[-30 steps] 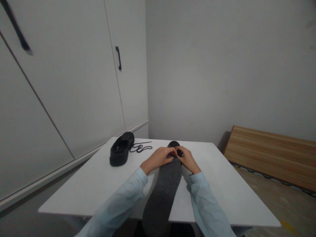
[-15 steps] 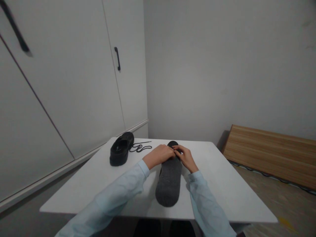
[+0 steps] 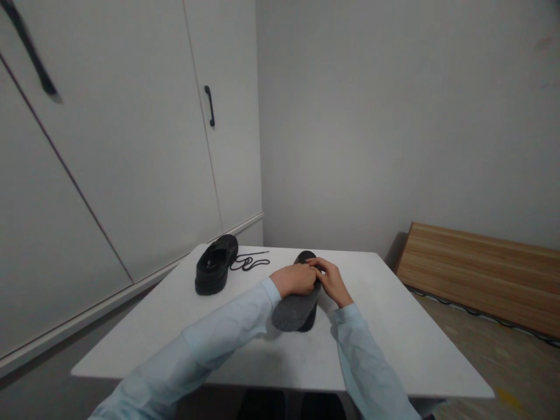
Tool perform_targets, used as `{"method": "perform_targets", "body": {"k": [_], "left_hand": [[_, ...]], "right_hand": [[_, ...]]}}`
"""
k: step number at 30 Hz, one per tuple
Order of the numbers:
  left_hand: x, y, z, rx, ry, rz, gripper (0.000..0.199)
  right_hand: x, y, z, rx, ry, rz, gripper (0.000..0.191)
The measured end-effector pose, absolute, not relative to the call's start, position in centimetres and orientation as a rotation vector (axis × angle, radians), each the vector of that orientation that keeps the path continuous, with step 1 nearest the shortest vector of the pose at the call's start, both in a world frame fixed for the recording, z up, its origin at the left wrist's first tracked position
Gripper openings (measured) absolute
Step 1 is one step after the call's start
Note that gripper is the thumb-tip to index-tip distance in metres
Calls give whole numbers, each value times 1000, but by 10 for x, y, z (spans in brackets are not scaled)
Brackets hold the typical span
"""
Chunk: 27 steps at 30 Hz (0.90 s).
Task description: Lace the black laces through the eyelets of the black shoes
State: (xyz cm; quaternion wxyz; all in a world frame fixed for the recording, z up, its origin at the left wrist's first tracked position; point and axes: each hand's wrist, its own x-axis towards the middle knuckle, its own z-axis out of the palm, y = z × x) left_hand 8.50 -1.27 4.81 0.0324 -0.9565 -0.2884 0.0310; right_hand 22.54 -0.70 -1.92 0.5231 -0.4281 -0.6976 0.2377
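A grey insole (image 3: 292,315) lies over a black shoe (image 3: 310,324), its rounded near end swung out to the left. My left hand (image 3: 299,279) is closed around the insole's upper part, above the shoe. The shoe's toe (image 3: 305,255) shows beyond my fingers. My right hand (image 3: 333,283) is at the shoe's right side, fingers bent over its upper and meeting my left hand. The fingertips of both hands hide the shoe's middle.
On the white table (image 3: 385,350), a second black shoe (image 3: 213,267) stands at the back left, with a loose black shoelace (image 3: 250,261) beside it. White cabinets (image 3: 131,146) line the left. A wooden panel (image 3: 476,271) leans at the right.
The insole has moved away from me and turned, its near end now shorter in view and pointing left. My left hand has shifted slightly right and lower. My right hand stays nearly in place.
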Motion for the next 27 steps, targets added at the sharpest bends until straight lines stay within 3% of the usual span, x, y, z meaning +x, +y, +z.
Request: {"method": "perform_targets", "body": {"k": [7,15,27], "left_hand": [[99,2,30,-3080,-995,211,22],[114,33,-3,-3153,-1191,41,16],[124,48,-24,-3254,-1363,-173,24]], "right_hand": [[226,-9,-17,-1009,-1690,582,15],[227,-5,-22,-989,-1675,572,13],[226,-6,-21,-1003,-1649,572,12]]}}
